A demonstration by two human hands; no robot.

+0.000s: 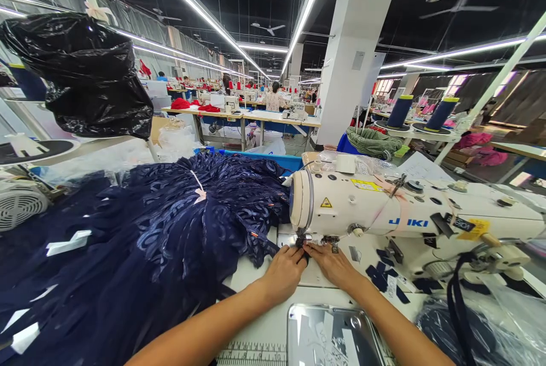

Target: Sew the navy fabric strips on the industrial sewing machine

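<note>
A white Juki sewing machine (pixel 396 215) lies across the table on the right, its needle end near the middle. My left hand (pixel 285 270) and my right hand (pixel 331 263) meet just below the needle, fingertips pinching a small dark piece of fabric (pixel 305 254) flat on the machine bed. A big heap of navy lace fabric (pixel 145 241) with white tags spreads over the left of the table, its edge reaching my left hand.
A metal tray (pixel 330 335) with white labels sits near the front edge. Small navy fabric scraps (pixel 384 278) lie right of my right hand. Navy thread cones (pixel 398 111) stand behind, a black plastic bag (pixel 91 73) hangs upper left. Other workers sit at distant tables.
</note>
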